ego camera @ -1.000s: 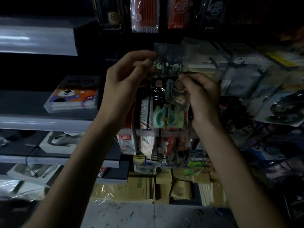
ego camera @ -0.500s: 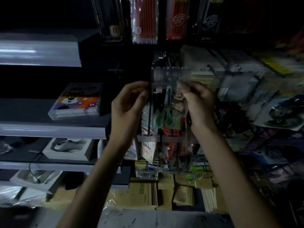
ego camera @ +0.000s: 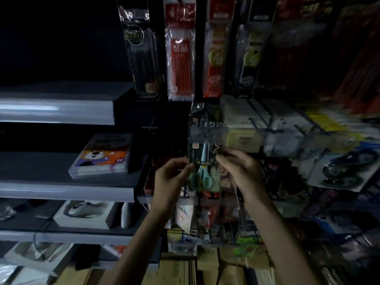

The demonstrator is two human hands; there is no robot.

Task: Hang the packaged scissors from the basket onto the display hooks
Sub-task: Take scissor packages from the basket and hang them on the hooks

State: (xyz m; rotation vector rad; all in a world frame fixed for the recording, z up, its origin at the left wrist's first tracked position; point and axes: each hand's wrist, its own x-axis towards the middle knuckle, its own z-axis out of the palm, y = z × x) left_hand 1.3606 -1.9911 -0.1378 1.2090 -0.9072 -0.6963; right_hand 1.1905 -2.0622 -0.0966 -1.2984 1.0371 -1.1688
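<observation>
Both hands are holding the packaged scissors [ego camera: 202, 167] upright against the display rack [ego camera: 160, 199].
The left hand [ego camera: 170, 175] is pinching the pack's left edge between thumb and curled fingers; the right hand [ego camera: 240, 169] is pinching its right edge likewise. The mint handles are pointing downward. The pack's top edge is meeting the clear label strip [ego camera: 207, 133], below the hanging pen packs [ego camera: 181, 52] and beyond the right end of the shelf [ego camera: 65, 192] carrying a crayon box [ego camera: 102, 155]. Whether the pack is sitting on a hook cannot be determined.
</observation>
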